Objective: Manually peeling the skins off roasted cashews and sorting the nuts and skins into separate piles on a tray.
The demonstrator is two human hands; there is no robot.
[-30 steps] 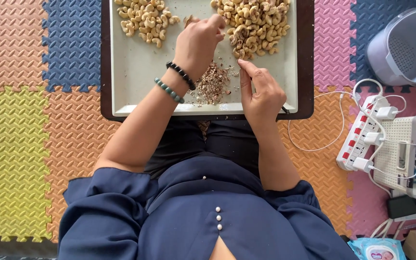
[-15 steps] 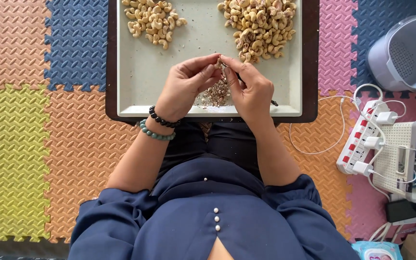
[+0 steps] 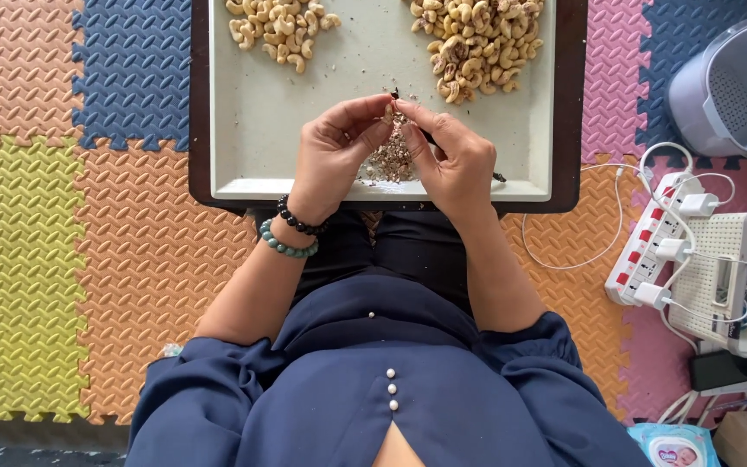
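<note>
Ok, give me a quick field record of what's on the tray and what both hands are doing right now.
left hand: over tray, fingertips pinching a small nut together with the other hand
right hand: fingertips on the same nut; a thin dark tool tip shows beside it, unclear
tray: pale, on a dark board, resting on the lap
left pile: pale cashews, far left of tray
right pile: larger heap, some with brown skin
scraps: brown skin bits under the hands
floor: coloured foam mats
beside: power strip, right

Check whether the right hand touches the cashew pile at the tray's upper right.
Apart. The head view shows bare tray between the right hand and that cashew pile.
</note>
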